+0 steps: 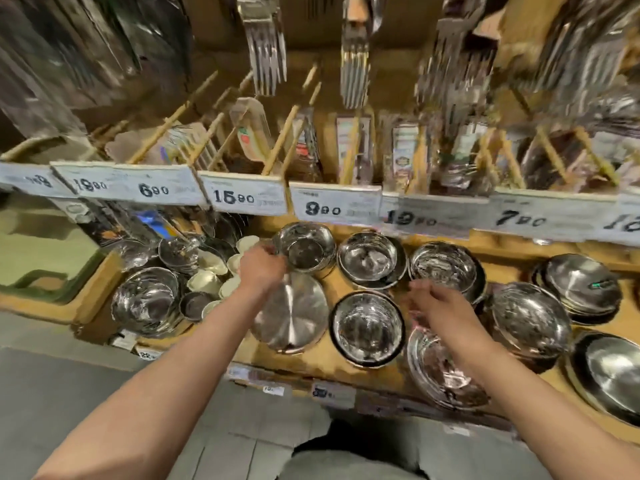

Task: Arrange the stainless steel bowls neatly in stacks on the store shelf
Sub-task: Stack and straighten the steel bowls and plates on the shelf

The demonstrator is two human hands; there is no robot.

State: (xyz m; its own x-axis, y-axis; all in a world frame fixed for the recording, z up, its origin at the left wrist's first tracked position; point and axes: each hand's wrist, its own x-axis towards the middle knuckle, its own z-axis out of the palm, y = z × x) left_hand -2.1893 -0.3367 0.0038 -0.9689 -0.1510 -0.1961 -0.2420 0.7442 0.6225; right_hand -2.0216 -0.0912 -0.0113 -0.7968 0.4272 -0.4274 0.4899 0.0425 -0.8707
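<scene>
The rim of the back bowl (304,249) is pinched by the left hand (261,266); the right hand (434,303) hangs loosely curled, holding nothing. If tipped, the neighbouring bowl (370,259), just beyond the fingertips, could be knocked.

A light wooden store shelf (313,358) carries shiny stainless steel bowls in loose groups. At its back stand three round steel bowl stacks: a small deep one (306,251), a middle one (370,259) just beside it, and a third (446,268) to the right. In front lie a flat round steel lid or plate (294,315), a deep black-rimmed steel bowl (367,329) and a tilted wide bowl (443,370). Larger shallow steel bowls (530,318) sit further right. At the left end, a big steel bowl (147,301) stands near small cream-coloured cups (207,280), possibly ceramic; blur hides detail.
</scene>
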